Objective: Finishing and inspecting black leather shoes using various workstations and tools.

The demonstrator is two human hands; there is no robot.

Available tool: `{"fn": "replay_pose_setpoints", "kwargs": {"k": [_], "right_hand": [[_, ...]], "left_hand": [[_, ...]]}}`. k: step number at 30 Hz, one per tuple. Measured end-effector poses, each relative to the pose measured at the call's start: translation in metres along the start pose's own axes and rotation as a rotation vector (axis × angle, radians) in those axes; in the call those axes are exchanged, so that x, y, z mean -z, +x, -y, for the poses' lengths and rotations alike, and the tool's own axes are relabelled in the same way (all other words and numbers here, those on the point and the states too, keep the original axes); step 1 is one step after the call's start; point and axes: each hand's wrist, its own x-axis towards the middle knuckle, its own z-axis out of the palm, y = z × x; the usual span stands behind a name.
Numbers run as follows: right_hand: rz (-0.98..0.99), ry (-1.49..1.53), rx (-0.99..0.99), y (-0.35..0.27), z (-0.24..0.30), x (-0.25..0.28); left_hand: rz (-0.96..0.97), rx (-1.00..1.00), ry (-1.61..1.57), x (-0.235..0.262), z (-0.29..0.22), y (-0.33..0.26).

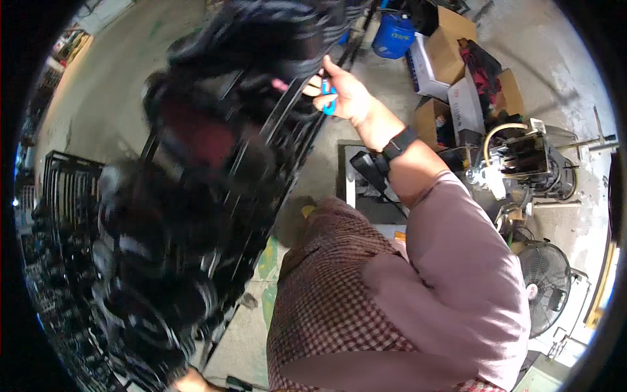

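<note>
A black metal rack (277,121) slants across the left half of the view, loaded with dark, rounded items (153,228) that motion smears. Some look like shoes, but I cannot be sure. Beside the rack's upper right edge is my right hand (346,98), closed round a small blue-handled tool (328,103). Its working end is too small to make out. A black watch band sits on that wrist. At the bottom edge, only part of my left hand (191,381) shows next to the rack's near end, its fingers hidden.
Open cardboard boxes (450,39) and a blue plastic container (394,36) stand at the far right. A machine with a curved hose (522,163) and a round black fan (545,287) are on my right. Another black rack (72,176) stands at far left.
</note>
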Motion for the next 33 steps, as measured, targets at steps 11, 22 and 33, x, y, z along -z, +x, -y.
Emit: {"fn": "replay_pose_setpoints", "kwargs": {"k": [11, 22, 33], "right_hand": [[-0.342, -0.324, 0.304, -0.024, 0.111, 0.158], [-0.093, -0.233, 0.214, -0.017, 0.139, 0.158], [-0.085, -0.658, -0.128, -0.324, -0.109, 0.229]], "left_hand": [[-0.285, -0.4, -0.284, 0.08, -0.15, -0.063], [-0.465, -0.385, -0.356, 0.096, -0.214, -0.126], [-0.527, -0.202, -0.237, 0.114, -0.236, -0.153]]}}
